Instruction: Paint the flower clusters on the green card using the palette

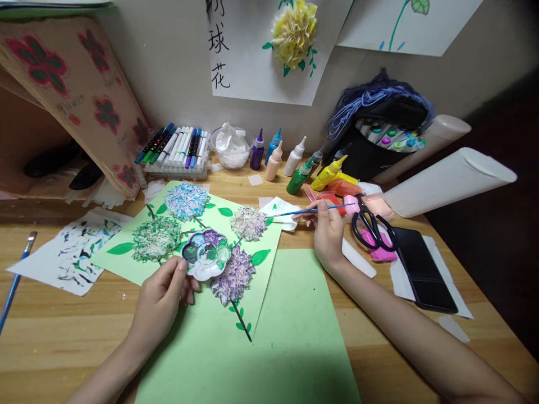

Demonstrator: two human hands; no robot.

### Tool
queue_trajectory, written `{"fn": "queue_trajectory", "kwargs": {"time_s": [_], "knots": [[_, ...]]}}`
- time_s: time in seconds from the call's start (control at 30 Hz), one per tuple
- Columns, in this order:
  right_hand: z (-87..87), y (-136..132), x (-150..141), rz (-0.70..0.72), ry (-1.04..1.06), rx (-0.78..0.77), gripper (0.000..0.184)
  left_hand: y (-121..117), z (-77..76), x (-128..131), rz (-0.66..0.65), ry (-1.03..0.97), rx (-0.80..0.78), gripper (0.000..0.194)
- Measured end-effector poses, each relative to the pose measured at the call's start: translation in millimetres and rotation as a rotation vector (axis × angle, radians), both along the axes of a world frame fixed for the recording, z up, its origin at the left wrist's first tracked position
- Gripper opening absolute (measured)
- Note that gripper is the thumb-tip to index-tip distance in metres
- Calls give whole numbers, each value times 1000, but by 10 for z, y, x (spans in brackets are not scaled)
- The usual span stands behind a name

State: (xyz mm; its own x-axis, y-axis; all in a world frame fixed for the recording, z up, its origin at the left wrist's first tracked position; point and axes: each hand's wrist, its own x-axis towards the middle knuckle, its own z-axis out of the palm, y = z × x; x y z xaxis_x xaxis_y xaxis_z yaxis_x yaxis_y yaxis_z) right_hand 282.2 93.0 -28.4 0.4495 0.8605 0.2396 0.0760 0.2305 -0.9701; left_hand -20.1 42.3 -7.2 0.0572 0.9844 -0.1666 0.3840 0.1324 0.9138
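Wooden desk [54, 342], green sheets [298, 320], grey wall [172, 67]

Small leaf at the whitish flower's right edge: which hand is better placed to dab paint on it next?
Probably the right hand: it holds the brush, whose tip appears close to the leaf. The left hand is taken up with the palette.

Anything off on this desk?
No obvious spill. Mildly odd: the white sheet at left lies askew, streaked with paint-like marks, its corner crossing a loose brush. Possibly just a brush-wiping scrap.
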Motion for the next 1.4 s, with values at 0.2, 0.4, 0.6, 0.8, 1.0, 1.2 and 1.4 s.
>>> {"fn": "queue_trajectory", "kwargs": {"time_s": [0.2,0.4,0.6,0.8,1.0,1.2,1.4], "knots": [[6,9,0,-5,-43,-17,33,3,0,5,8,1,6,35],[-8,0,11,-15,-33,16,32,0,23,14,2,4,0,34],[4,-2,3,-14,-69,7,33,-1,9,15,6,-7,-3,34],[-8,-47,12,-42,-67,130,30,-12,30,23,5,-22,-19,35],[13,-311,-180,242,-240,255,26,-31,39,34,-10,-19,-40,35],[131,-514,-361,519,-658,371,26,-55,26,48,-47,-14,-15,30],[153,-507,-417,559,-915,546,33,-51,41,58,-57,-24,-6,30]]}}
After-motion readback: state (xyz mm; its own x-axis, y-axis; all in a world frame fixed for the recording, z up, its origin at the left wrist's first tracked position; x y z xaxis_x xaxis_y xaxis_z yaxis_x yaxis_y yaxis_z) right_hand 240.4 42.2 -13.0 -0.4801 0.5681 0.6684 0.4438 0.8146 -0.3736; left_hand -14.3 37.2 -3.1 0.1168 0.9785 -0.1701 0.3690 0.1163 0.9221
